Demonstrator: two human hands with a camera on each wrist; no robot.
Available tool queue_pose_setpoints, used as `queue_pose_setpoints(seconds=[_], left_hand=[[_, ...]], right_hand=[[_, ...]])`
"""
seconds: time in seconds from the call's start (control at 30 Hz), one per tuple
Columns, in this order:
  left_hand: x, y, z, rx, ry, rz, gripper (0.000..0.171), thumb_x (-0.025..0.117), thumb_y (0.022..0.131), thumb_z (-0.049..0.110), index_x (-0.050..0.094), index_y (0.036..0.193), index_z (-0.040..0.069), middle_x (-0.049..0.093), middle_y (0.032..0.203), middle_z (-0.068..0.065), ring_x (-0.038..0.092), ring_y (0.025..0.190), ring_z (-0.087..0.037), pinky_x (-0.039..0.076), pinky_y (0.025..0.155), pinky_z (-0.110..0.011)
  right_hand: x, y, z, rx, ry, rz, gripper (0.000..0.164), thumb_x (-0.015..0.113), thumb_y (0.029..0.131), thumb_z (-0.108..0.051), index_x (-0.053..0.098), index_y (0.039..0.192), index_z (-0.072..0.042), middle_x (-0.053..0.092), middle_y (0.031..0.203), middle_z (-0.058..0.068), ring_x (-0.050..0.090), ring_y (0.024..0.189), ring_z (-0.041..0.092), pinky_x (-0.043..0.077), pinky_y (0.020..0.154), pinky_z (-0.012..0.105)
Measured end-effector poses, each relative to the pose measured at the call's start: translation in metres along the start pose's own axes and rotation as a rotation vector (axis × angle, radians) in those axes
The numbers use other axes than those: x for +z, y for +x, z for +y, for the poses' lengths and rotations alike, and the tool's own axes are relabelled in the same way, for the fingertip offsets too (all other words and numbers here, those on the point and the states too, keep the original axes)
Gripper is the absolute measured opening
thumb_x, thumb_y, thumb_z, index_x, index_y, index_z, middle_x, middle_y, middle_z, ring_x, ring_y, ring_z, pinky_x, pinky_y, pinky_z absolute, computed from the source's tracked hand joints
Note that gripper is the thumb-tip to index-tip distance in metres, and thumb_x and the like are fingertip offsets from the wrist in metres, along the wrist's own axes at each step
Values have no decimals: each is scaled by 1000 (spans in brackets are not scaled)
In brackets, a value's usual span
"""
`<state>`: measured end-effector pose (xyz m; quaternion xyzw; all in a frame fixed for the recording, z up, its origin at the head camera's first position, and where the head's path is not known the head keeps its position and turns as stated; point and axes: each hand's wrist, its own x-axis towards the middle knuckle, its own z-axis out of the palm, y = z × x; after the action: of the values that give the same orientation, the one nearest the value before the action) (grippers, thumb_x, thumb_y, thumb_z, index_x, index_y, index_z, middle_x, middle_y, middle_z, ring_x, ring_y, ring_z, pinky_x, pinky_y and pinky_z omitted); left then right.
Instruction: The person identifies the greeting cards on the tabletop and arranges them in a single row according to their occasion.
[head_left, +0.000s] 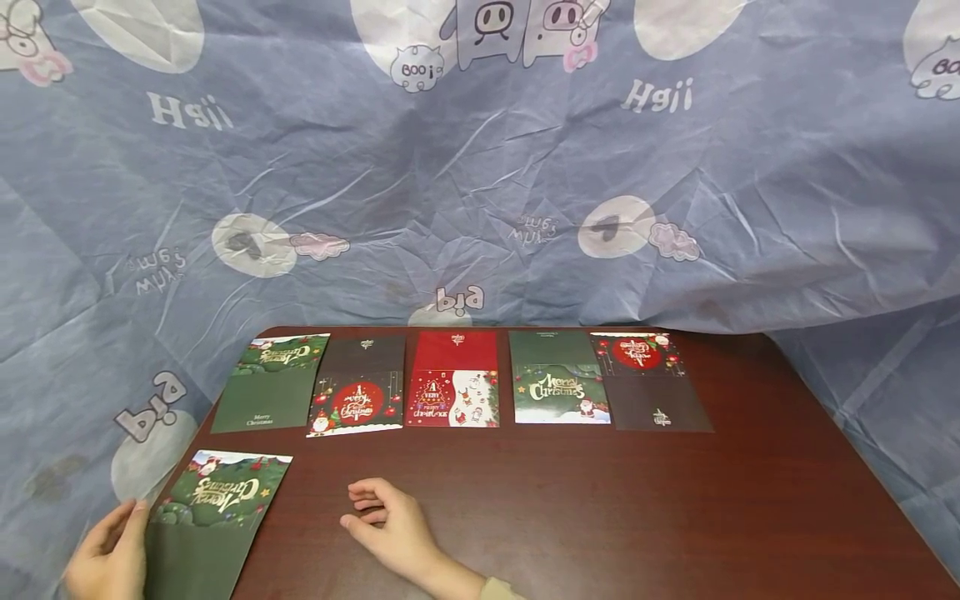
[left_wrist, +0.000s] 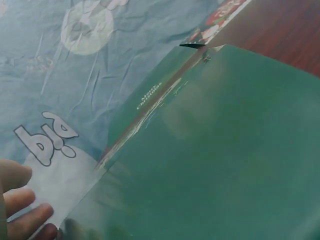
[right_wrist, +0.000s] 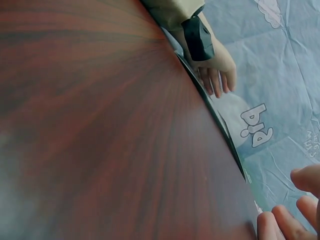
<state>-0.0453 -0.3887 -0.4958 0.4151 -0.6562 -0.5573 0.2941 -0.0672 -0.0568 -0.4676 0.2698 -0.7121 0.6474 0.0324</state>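
Note:
A green Merry Christmas card [head_left: 201, 546] lies unfolded at the table's front left, its printed half facing the far side. At its left edge is my left hand [head_left: 105, 552], fingers extended and fingertips close to the edge. In the left wrist view the card's plain green face [left_wrist: 215, 145] fills much of the picture, with the left hand's fingers [left_wrist: 31, 220] beside it at lower left. Whether they touch it I cannot tell. My right hand [head_left: 393, 525] hovers over the table right of this card, fingers loosely bent, holding nothing.
Along the table's far edge lie several unfolded Christmas cards: a green one [head_left: 262, 398], a dark one [head_left: 358, 362], a red one [head_left: 456, 354], another green one [head_left: 555, 350] and another dark one [head_left: 652, 404]. Behind the brown table [head_left: 600, 517] hangs a blue printed cloth [head_left: 480, 183].

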Motion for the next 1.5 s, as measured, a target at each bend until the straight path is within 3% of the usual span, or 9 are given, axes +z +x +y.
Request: queue_pose_setpoints(seconds=[0.2,0.43,0.6,0.77,0.9,1.0,1.3,1.4,1.5], left_hand=[[-1,2,0,7,342,-75,63,64,81,54,59,129,15,35,59,48,36,59,25,30,57,-5],[1,1,-2,9,383,-69,62,61,83,55,58,130,14,35,57,47,36,57,24,32,56,-8],[4,1,-5,-23,425,-69,56,57,83,56,61,125,20,34,55,44,36,56,20,34,54,-13],[2,-2,-2,-5,495,-67,51,53,86,54,63,118,14,31,55,42,49,71,-1,37,83,-32],[0,-5,3,21,586,-87,57,47,90,52,59,121,5,62,70,10,48,99,-37,17,98,-59],[0,-7,4,23,632,-106,59,44,91,52,57,123,4,63,105,-19,46,103,-42,16,95,-60],[1,-10,3,39,628,-121,59,44,91,53,58,122,5,64,104,-19,49,99,-40,24,89,-57],[3,-12,3,37,600,-113,59,46,91,53,59,122,5,67,81,0,56,83,-20,31,88,-50],[6,-15,4,69,533,-90,53,51,90,47,60,121,4,48,62,31,47,62,9,39,77,-30]], right_hand=[[10,5,-2,19,-22,0,25,67,82,0,60,106,1,66,99,17,66,89,23,54,70,25],[32,7,33,55,-58,-16,26,67,86,-12,61,110,-3,67,103,9,64,94,13,51,74,19],[39,9,37,11,-139,-20,26,66,86,-11,60,110,-4,67,103,7,63,95,10,49,76,16],[46,11,40,20,-99,-18,25,65,86,-8,60,110,-2,67,102,9,63,94,11,50,76,15],[51,13,39,25,-98,-34,25,64,86,-8,60,109,-2,67,103,10,64,94,11,49,75,13],[55,14,39,5,-145,-41,25,66,85,-8,61,109,-3,67,103,9,64,92,9,48,74,11],[61,15,40,4,-245,-51,26,67,83,-13,62,109,-8,68,103,2,63,85,1,46,70,7],[62,16,41,6,-249,-61,26,67,84,-13,62,109,-9,68,102,1,62,85,-1,45,71,7],[62,16,41,3,-260,-71,26,67,84,-14,61,109,-11,68,101,1,62,85,-2,45,71,7]])
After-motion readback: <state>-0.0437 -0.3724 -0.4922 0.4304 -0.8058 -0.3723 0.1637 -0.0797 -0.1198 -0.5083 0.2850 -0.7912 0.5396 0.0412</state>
